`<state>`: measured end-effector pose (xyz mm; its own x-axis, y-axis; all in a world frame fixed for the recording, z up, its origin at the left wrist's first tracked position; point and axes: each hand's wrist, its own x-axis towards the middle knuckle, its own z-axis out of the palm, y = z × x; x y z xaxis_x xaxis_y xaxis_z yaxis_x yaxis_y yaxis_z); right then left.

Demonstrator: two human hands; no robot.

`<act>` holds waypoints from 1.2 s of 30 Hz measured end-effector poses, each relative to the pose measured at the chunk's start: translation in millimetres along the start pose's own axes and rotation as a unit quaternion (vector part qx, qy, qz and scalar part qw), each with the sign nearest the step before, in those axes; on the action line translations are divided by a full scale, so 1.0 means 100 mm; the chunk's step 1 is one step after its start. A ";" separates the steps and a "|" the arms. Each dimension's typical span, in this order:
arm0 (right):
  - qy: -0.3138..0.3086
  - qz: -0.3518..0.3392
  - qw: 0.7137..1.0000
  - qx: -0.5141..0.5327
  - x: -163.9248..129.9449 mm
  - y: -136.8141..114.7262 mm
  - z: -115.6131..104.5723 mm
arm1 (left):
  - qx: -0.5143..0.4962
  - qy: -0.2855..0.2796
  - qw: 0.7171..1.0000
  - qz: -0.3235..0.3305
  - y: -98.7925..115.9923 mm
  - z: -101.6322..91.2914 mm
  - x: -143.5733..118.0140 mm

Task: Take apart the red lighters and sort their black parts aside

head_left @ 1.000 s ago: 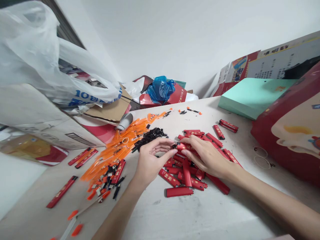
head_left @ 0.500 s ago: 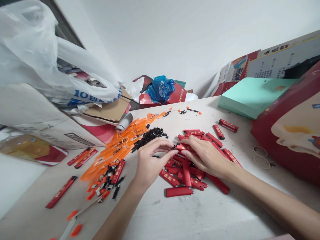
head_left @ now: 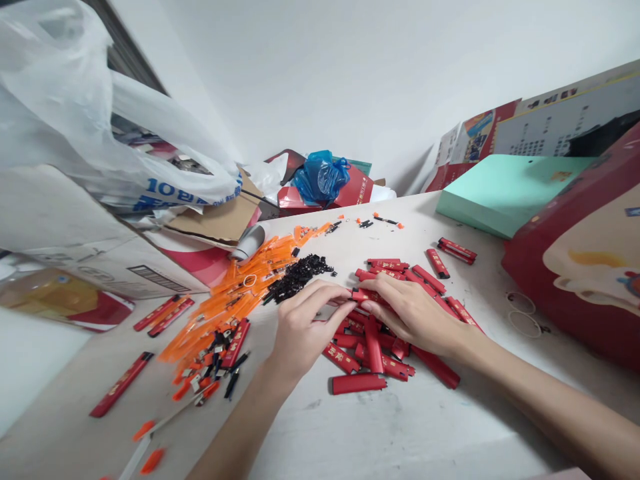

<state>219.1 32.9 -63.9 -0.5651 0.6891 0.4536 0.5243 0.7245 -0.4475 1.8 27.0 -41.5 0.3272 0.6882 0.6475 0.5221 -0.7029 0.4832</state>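
A red lighter [head_left: 363, 295] with gold lettering is held between the thumb and fingers of my right hand [head_left: 423, 313], its black end pointing left. The thumb and fingertips of my left hand [head_left: 306, 327] come together at that end; whatever they pinch is too small or hidden to make out. Beneath both hands lies a loose heap of red lighter shells [head_left: 373, 343], some with gold characters. Just beyond my left hand is a pile of small black parts [head_left: 303, 273].
Orange translucent lighter pieces [head_left: 225, 300] spread across the left of the table, mixed with black and metal bits. A white plastic bag [head_left: 165, 133] and a carton [head_left: 75, 233] stand at left. On the right are a mint-green box [head_left: 500, 193] and a red bag [head_left: 575, 267].
My left hand has shifted slightly, and its fingertips now sit against the lighter's black end, where a small dark piece showed before. My right hand stays nearly still.
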 end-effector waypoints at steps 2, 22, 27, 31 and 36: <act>0.004 -0.001 1.000 -0.004 0.00 0.00 0.00 | -0.028 -0.004 0.999 -0.029 -0.01 0.01 -0.01; 0.034 0.002 0.999 0.020 -0.01 0.00 0.01 | -0.203 0.036 0.973 -0.107 -0.06 0.13 -0.07; 0.028 0.005 0.999 0.026 -0.01 0.01 0.03 | -0.177 0.024 0.979 -0.095 -0.05 0.13 -0.07; 0.032 0.007 0.999 0.031 -0.01 0.01 0.03 | -0.181 0.017 0.977 -0.116 -0.02 0.12 -0.07; 0.045 0.010 0.998 0.035 -0.03 0.01 0.03 | -0.275 0.012 0.941 -0.196 0.03 0.08 -0.04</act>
<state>219.8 31.7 -68.3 -0.4932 0.7046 0.5103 0.4880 0.7096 -0.5082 8.5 23.4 -47.1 0.1723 0.9145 0.3661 0.1108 -0.3873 0.9153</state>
